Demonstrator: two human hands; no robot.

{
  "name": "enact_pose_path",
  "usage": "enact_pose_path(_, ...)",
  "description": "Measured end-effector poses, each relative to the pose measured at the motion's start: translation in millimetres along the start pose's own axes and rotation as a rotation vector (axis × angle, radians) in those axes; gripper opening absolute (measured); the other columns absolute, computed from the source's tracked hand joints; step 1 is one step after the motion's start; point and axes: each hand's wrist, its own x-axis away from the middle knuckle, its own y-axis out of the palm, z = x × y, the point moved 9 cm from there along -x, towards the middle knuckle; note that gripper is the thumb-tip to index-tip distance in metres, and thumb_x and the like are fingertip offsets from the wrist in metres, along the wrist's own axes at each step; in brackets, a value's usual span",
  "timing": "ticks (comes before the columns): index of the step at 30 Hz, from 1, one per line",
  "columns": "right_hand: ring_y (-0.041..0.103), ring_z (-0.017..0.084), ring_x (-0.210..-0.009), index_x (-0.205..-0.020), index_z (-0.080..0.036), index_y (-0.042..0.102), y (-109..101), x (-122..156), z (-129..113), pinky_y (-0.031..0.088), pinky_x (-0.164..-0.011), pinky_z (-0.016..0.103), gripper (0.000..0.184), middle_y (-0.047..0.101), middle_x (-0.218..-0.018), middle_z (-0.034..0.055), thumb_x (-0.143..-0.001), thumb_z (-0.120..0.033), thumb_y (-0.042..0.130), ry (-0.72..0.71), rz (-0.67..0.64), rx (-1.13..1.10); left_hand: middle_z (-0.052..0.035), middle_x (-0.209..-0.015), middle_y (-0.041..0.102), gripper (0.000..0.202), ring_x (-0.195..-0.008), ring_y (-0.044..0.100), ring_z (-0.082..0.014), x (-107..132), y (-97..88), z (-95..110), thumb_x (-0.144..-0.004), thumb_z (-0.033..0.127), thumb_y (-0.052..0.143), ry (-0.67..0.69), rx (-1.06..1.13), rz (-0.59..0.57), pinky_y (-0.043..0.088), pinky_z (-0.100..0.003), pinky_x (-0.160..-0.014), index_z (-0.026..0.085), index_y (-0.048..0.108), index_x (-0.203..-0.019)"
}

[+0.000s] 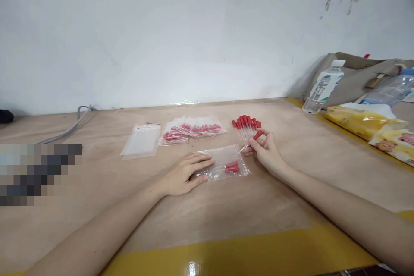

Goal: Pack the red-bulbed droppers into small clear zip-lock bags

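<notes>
A clear zip bag [215, 154] lies flat on the table, with two red-bulbed droppers [232, 167] inside it. My left hand [187, 172] rests on the bag's left end, fingers stretched and apart. Pinched in my right hand [267, 151] is another dropper [258, 135], its glass tip pointing down-left at the bag's right end; I cannot tell whether the tip is inside. Just beyond that hand, several loose droppers [246, 121] lie side by side, red bulbs toward the wall.
Filled bags [197, 128] overlap in a row behind my left hand. Flat bags [141, 141] lie stacked farther left. At the right stand a water bottle [325, 86] and a grey bag [355, 79], near a yellow packet [359, 118]. A grey cable [69, 128] runs at the left.
</notes>
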Motion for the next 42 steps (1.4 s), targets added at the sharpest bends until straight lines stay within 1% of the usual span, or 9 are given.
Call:
enact_pose_path(6, 0.061, 0.015, -0.068, -0.085, -0.022, 0.044, 11, 8, 10, 0.049, -0.068, 0.033, 0.035, 0.061, -0.077, 0.0004, -0.068, -0.043, 0.065, 0.155, -0.214, 0.036, -0.0072, -0.138, 0.040, 0.051, -0.128, 0.035, -0.0223, 1, -0.2, -1, -0.091, 0.040, 0.041, -0.001, 0.009, 0.023, 0.029, -0.044, -0.106, 0.024, 0.029, -0.138)
enact_pose_path(12, 0.055, 0.013, -0.070, -0.082, -0.016, 0.061, 14, 8, -1, 0.045, -0.066, 0.028, 0.029, 0.062, -0.077, 0.0020, -0.067, -0.040, 0.068, 0.007, -0.579, 0.454, -0.0068, -0.137, 0.041, 0.050, -0.127, 0.036, -0.0225, 1, -0.6, -1, -0.091, 0.040, 0.041, 0.007, 0.001, 0.028, 0.029, -0.044, -0.106, 0.025, 0.030, -0.138)
enact_pose_path(17, 0.058, 0.015, -0.072, -0.077, -0.018, 0.067, 29, 7, -9, 0.046, -0.069, 0.031, 0.022, 0.064, -0.079, 0.0036, -0.068, -0.039, 0.066, -0.185, -0.553, 0.503, -0.0075, -0.136, 0.042, 0.050, -0.126, 0.037, -0.0231, 0, -2.9, 1, -0.091, 0.040, 0.041, 0.013, -0.015, 0.033, 0.030, -0.044, -0.105, 0.025, 0.031, -0.138)
enact_pose_path(21, 0.058, 0.016, -0.067, -0.065, -0.019, 0.067, 34, 4, -6, 0.048, -0.066, 0.031, 0.018, 0.063, -0.072, 0.0030, -0.064, -0.037, 0.069, -0.199, -0.429, 0.489, -0.0079, -0.136, 0.043, 0.050, -0.125, 0.038, -0.0229, 0, -2.9, 1, -0.091, 0.039, 0.041, 0.019, -0.013, 0.039, 0.031, -0.044, -0.105, 0.025, 0.031, -0.137)
enact_pose_path(25, 0.058, 0.016, -0.077, -0.063, -0.022, 0.068, 42, 11, -15, 0.046, -0.077, 0.033, 0.013, 0.063, -0.078, 0.0028, -0.068, -0.033, 0.065, -0.317, -0.491, 0.522, -0.0083, -0.137, 0.041, 0.052, -0.127, 0.037, -0.0232, 1, -0.8, -2, -0.090, 0.040, 0.043, 0.004, 0.002, 0.032, 0.029, -0.044, -0.106, 0.023, 0.031, -0.138)
enact_pose_path(27, 0.059, 0.016, -0.078, -0.066, -0.021, 0.068, 41, 10, -13, 0.046, -0.076, 0.032, 0.014, 0.064, -0.080, 0.0028, -0.069, -0.035, 0.063, -0.271, -0.531, 0.511, -0.0073, -0.138, 0.040, 0.050, -0.127, 0.036, -0.0232, 1, 0.2, -3, -0.090, 0.040, 0.043, 0.004, 0.008, 0.023, 0.028, -0.043, -0.106, 0.024, 0.033, -0.137)
enact_pose_path(30, 0.057, 0.016, -0.066, -0.072, -0.019, 0.067, 21, -8, -9, 0.046, -0.064, 0.030, 0.019, 0.065, -0.073, 0.0029, -0.069, -0.037, 0.060, -0.163, -0.395, 0.613, -0.0051, -0.138, 0.040, 0.047, -0.128, 0.035, -0.0227, 0, 0.4, -2, -0.090, 0.038, 0.043, 0.013, 0.008, 0.015, 0.027, -0.043, -0.107, 0.026, 0.037, -0.135)
enact_pose_path(34, 0.054, 0.016, -0.061, -0.074, -0.018, 0.067, -8, -44, -34, 0.042, -0.061, 0.029, 0.014, 0.064, -0.069, 0.0031, -0.069, -0.028, 0.059, -0.325, -0.039, 0.951, -0.0053, -0.137, 0.041, 0.045, -0.128, 0.035, -0.0223, 0, 0.3, 0, -0.091, 0.038, 0.042, 0.025, 0.004, 0.016, 0.028, -0.043, -0.106, 0.025, 0.039, -0.134)
enact_pose_path(42, 0.054, 0.027, -0.090, -0.097, -0.017, 0.069, -9, -108, -46, 0.041, -0.078, 0.038, 0.033, 0.060, -0.092, 0.0142, -0.078, -0.036, 0.051, -0.380, 0.224, 1.334, -0.0060, -0.136, 0.043, 0.046, -0.126, 0.037, -0.0222, 1, 0.0, 0, -0.091, 0.037, 0.043, 0.050, 0.012, 0.031, 0.030, -0.043, -0.105, 0.025, 0.038, -0.134)
